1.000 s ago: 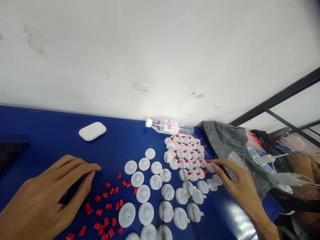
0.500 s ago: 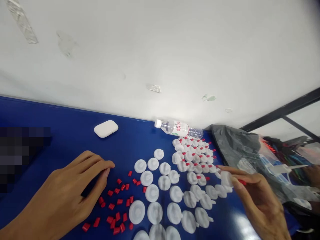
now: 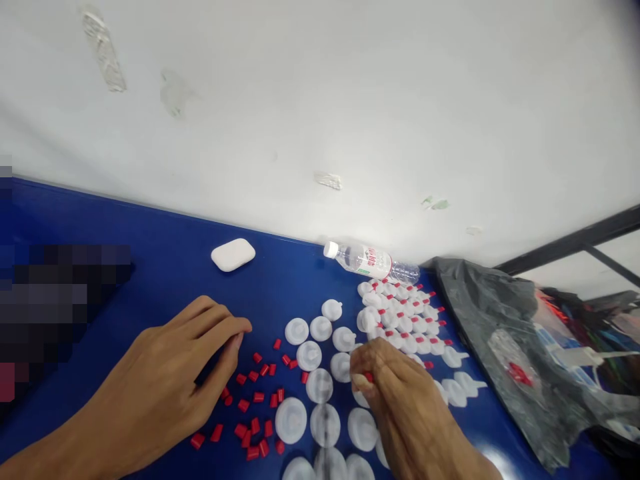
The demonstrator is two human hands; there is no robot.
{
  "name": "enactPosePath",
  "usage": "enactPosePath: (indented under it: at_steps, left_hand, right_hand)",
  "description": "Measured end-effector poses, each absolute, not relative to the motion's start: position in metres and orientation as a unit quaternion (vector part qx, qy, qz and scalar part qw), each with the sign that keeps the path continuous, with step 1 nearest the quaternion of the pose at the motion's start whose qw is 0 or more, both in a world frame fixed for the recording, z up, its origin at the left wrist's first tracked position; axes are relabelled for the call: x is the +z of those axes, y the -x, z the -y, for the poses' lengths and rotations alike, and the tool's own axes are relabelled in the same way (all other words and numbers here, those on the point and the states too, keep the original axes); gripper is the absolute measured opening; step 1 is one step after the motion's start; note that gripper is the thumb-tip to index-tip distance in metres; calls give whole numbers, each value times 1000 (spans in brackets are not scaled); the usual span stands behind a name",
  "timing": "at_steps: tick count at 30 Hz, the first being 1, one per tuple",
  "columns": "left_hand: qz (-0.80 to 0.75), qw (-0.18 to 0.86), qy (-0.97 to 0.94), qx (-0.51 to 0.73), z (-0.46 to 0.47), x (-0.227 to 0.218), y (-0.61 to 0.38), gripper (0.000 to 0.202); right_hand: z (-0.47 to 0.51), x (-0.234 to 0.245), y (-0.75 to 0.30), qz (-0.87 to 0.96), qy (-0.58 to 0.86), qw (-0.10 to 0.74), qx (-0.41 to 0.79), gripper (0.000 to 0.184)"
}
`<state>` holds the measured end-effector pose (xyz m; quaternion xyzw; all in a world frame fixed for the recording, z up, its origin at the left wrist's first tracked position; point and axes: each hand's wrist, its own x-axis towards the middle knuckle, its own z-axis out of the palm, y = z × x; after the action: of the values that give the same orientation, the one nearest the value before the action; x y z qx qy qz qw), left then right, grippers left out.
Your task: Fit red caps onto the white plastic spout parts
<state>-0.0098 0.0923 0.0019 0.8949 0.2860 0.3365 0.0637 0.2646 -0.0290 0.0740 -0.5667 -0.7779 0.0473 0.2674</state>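
Note:
My left hand (image 3: 185, 373) hovers over the blue table at the left of the small red caps (image 3: 259, 397). Its thumb and index tip are pressed together; anything between them is hidden. My right hand (image 3: 400, 400) reaches over the round white plastic lids (image 3: 320, 385), fingers closed, and a small red cap (image 3: 369, 377) shows at its fingertips. Some lids under this hand are covered by it. Farther right stand packed rows of white spouted lids with red caps on their spouts (image 3: 405, 325). Several lids near me have bare spouts.
A clear bottle with a white cap (image 3: 373, 262) lies along the wall. A white rounded case (image 3: 233, 255) rests on the blue table (image 3: 165, 247). Grey plastic sheeting (image 3: 493, 333) covers the right side, with a small clear bag of red pieces (image 3: 517, 370) on it.
My right hand has moved left from the right edge of the lids to over their middle. The white lid it held no longer shows in it. The view has shifted slightly; my left hand keeps its pose.

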Motion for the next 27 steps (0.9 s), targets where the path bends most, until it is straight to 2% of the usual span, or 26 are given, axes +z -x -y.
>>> enactPosePath:
  at_steps: [10, 17, 23, 27]
  left_hand:
    - [-297, 95, -884, 348, -90, 4, 7, 22]
    - [-287, 66, -884, 363, -90, 6, 6, 22]
    - [-294, 76, -883, 358, -90, 4, 6, 21]
    - [-298, 73, -879, 365, -91, -4, 9, 20]
  right_hand:
    - [10, 70, -258, 850, 482, 210, -42, 26]
    - [10, 65, -254, 850, 497, 162, -60, 27]
    - [22, 81, -258, 820, 535, 202, -31, 22]
    - [37, 91, -284, 722, 635, 273, -32, 33]
